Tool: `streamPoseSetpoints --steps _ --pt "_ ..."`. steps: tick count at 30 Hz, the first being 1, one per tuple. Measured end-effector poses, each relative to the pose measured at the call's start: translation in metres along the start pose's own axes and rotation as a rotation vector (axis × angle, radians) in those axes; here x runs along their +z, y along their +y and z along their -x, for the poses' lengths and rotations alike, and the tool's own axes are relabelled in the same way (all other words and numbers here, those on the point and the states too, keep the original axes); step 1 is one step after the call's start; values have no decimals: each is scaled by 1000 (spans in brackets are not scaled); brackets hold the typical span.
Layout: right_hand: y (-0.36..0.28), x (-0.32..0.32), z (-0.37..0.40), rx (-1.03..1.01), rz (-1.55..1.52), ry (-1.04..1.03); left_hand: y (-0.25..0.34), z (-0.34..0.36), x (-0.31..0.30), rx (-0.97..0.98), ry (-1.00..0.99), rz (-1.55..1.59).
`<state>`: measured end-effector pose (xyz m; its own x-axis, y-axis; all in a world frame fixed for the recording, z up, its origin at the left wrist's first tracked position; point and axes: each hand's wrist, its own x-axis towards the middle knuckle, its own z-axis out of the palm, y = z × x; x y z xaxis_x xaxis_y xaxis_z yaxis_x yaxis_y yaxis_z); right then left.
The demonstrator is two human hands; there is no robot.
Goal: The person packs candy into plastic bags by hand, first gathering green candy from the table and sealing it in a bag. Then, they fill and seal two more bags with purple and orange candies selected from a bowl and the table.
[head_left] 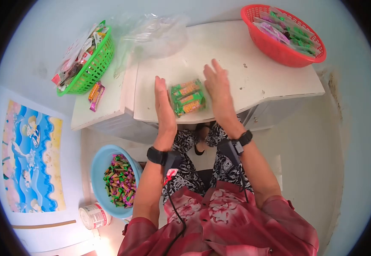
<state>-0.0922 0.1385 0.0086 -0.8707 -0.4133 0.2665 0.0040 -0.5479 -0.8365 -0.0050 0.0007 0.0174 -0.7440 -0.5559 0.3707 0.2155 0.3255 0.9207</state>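
Note:
Several green-wrapped snack bars (pixel 188 98) lie side by side on the white table (pixel 232 47), near its front edge, seemingly in a clear bag. To their left my left hand (pixel 164 102) is held upright on edge, fingers straight, with nothing in it. My right hand (pixel 219 91) stands on the other side of the bars, its palm facing them and its fingers stretched out. Whether either hand touches the bag's edges cannot be made out.
Clear plastic bags (pixel 160 36) lie at the back. A green basket (pixel 96 64) holds packets, with loose bars (pixel 96 96) below it. The red basket (pixel 270 49) holds filled bags. A blue tub (pixel 100 170) of small bars and a white bucket (pixel 94 216) stand low left.

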Motion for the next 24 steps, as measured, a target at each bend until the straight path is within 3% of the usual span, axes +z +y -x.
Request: streamPoseSetpoints --steps 4,7,16,20,24 --pt "-12 -34 9 -85 -125 162 26 15 -6 404 -90 -578" --pt "-14 -33 18 -128 -116 190 58 27 8 644 -348 -844" --pt "-16 -34 20 -83 -181 168 67 4 38 712 -567 -1185" --pt "-16 -43 19 -21 -220 97 71 -9 19 597 -565 -963" --pt "-16 -47 11 -38 83 -64 89 -24 -23 457 -606 -739"
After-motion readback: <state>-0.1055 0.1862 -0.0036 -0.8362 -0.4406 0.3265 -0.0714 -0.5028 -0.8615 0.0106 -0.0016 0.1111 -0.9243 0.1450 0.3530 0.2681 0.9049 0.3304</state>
